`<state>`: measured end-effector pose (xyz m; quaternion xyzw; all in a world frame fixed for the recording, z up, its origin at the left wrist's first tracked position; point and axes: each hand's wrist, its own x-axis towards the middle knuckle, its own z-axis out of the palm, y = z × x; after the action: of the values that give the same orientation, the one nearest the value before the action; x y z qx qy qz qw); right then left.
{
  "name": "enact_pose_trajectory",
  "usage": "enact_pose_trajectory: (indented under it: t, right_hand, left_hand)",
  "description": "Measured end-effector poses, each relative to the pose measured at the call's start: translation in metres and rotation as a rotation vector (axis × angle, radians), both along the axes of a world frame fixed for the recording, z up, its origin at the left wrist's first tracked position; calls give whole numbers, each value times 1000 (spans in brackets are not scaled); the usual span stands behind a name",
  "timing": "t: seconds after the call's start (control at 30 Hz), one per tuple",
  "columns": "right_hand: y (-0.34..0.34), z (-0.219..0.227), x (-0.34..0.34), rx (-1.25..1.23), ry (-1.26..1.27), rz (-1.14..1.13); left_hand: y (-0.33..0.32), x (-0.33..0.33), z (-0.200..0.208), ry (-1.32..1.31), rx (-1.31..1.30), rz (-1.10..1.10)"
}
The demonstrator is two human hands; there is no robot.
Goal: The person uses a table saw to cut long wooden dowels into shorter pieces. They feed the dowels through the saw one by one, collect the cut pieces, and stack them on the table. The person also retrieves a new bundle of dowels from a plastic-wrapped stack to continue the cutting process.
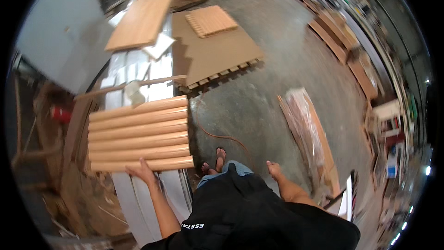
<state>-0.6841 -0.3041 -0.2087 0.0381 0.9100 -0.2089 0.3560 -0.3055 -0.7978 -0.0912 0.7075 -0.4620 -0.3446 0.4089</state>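
Observation:
Several light-brown wooden pieces with rounded tops [138,134] lie side by side on a long bench covered with white sheets [173,190], to my left. My left hand [142,172] rests at the near edge of the closest piece, fingers spread and touching it without wrapping round it. A small pale block or pad [134,93] sits at the far edge of the row, beside a thin wooden strip [152,82]. My right hand [274,168] hangs apart from everything over the floor to my right; its fingers are too small and blurred to read.
Farther along the bench lies a flat wooden panel [141,21]. A brown board on slats [222,55] carries a stack of wooden pieces [211,21]. Plastic-wrapped lengths [307,125] lie on the floor at right. A thin hose or cord [222,136] crosses the floor near my feet.

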Motion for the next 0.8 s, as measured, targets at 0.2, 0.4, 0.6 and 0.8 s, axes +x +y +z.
enact_pose_trajectory:
  t: [0.2, 0.4, 0.6, 0.8]
  right_hand:
    - [34, -22, 111, -103, -104, -134]
    - [61, -77, 118, -124, 86, 249]
    - [53, -50, 34, -262, -18, -177]
    - [49, -53, -75, -306, 199, -159]
  left_hand:
    - [-26, -43, 65, -464, -204, -30]
    - [-34, -204, 135, -199, -507, -453]
    - [35, -400, 141, 261, -244, -1032]
    - [91, -496, 13, -25, 311, -1487]
